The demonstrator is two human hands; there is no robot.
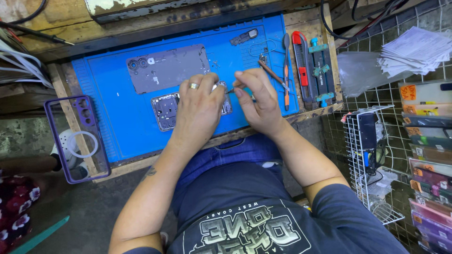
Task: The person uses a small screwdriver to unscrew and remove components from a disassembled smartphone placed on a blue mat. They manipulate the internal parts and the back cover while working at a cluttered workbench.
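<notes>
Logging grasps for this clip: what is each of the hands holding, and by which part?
The right hand pinches a thin tool near its lower end. The left hand rests on the opened phone, covering its right part; a grip cannot be told.

Take the blue work mat (113,127) as your landmark. On its upper part lies a grey phone back cover (167,67). Hanging off its left edge you have a purple-rimmed clear phone case (76,137). At its right edge lie an orange-handled tool (286,80), a red utility knife (300,66), then a teal phone-holding clamp (319,70). Beyond that sits a white wire rack (362,155).

Opened phone (165,110) flat on blue mat (113,127), internals up, partly covered; thin tool (270,73) angled above.
</notes>
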